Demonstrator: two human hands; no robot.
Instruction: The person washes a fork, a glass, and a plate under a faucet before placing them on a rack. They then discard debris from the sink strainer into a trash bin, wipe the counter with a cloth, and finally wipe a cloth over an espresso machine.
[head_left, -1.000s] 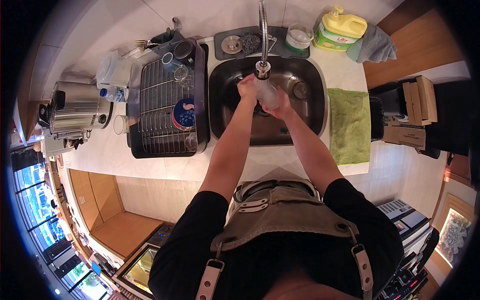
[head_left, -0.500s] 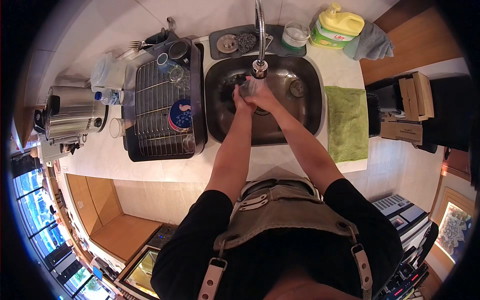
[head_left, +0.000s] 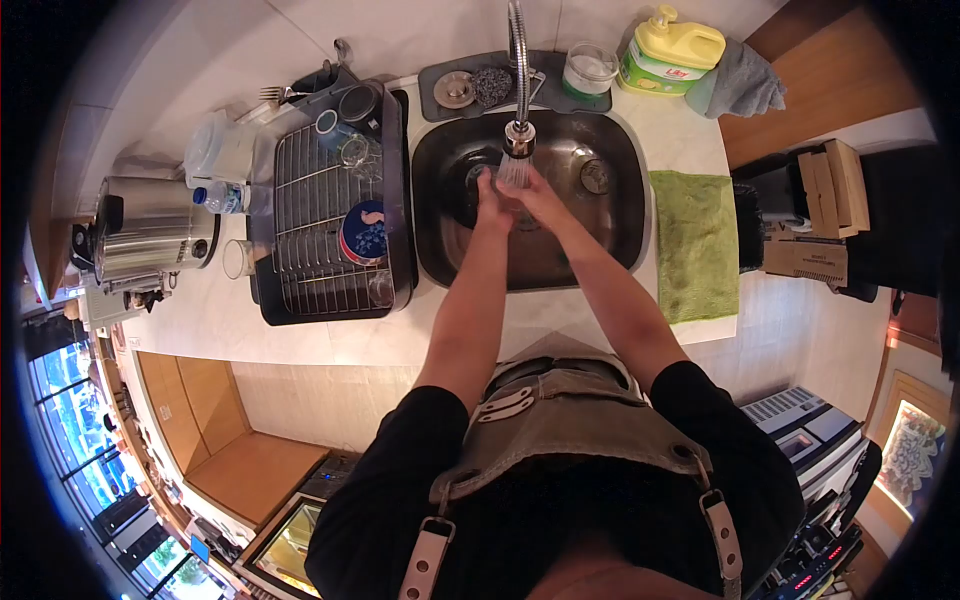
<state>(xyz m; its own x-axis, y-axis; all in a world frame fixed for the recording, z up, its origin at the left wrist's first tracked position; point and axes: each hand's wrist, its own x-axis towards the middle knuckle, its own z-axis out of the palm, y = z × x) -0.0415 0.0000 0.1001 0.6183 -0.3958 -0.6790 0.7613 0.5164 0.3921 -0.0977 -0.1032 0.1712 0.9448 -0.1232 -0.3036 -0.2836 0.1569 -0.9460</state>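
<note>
Head view, seen from above a steel sink (head_left: 615, 215). Both hands are together under the faucet (head_left: 518, 140), which runs a white spray. The left hand (head_left: 489, 197) and right hand (head_left: 533, 195) press against each other directly below the spout, over the sink's middle; whether they enclose an object cannot be told, since the spray and fingers hide the gap between them. The drain (head_left: 594, 177) lies right of the hands on the sink floor.

Left of the sink, touching its edge, stands a dark drying rack (head_left: 330, 270) holding a blue cup (head_left: 363, 232) and glasses. Farther left of the sink are a steel pot (head_left: 150, 232) and a water bottle (head_left: 222, 197). Behind the sink a grey mat (head_left: 560, 95) carries a scourer (head_left: 491, 84), a strainer (head_left: 455, 87) and a small jar (head_left: 585, 70). Right of the jar stands a yellow soap bottle (head_left: 673, 52) beside a grey cloth (head_left: 745, 85). A green towel (head_left: 695, 245) lies flat just right of the sink.
</note>
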